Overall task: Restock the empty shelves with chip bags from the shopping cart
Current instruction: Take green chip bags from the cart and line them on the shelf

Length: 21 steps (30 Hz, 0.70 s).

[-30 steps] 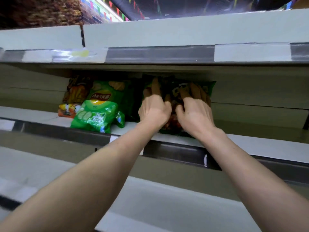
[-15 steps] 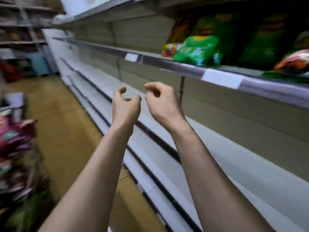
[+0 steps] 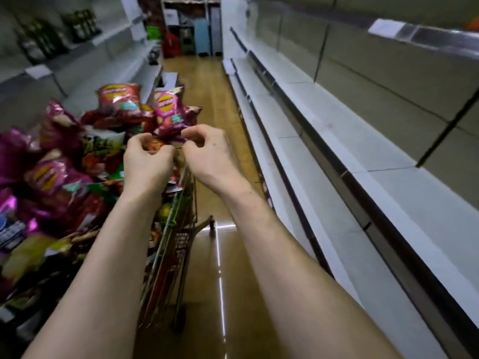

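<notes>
Head: two hands (image 3: 147,161) (image 3: 210,154), one cart (image 3: 181,230)

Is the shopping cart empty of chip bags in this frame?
No, chip bags in pink, red and yellow are heaped well above the wire rim of the shopping cart.

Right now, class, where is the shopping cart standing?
In the head view the shopping cart stands at lower left, heaped with chip bags, just below the left hand and across the aisle from the empty shelves.
</notes>
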Tool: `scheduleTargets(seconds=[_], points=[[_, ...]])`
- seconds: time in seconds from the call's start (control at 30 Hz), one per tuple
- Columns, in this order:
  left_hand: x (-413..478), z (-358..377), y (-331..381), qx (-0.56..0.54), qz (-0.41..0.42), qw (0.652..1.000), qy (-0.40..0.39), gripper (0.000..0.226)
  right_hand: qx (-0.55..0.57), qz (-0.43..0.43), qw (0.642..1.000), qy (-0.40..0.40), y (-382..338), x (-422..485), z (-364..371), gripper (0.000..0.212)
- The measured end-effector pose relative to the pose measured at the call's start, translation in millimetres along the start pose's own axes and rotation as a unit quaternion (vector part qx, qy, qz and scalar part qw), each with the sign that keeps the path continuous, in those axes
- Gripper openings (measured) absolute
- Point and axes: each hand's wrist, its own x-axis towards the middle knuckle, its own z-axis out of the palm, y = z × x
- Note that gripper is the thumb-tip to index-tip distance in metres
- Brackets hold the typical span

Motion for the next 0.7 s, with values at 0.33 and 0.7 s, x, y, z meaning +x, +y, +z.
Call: scheduleTargets(seconds=[0.33, 0.7], points=[[64, -134, -35, 0.035, -0.022, 0.995, 0.092, 0.043, -0.017, -0.029, 0.991, -0.126, -40, 9, 125, 0.031], [113, -235, -87, 0.009, -0.081, 0.987, 0.142, 0.040, 0.003, -0.017, 0.982, -0.186, -60, 19, 217, 0.030]])
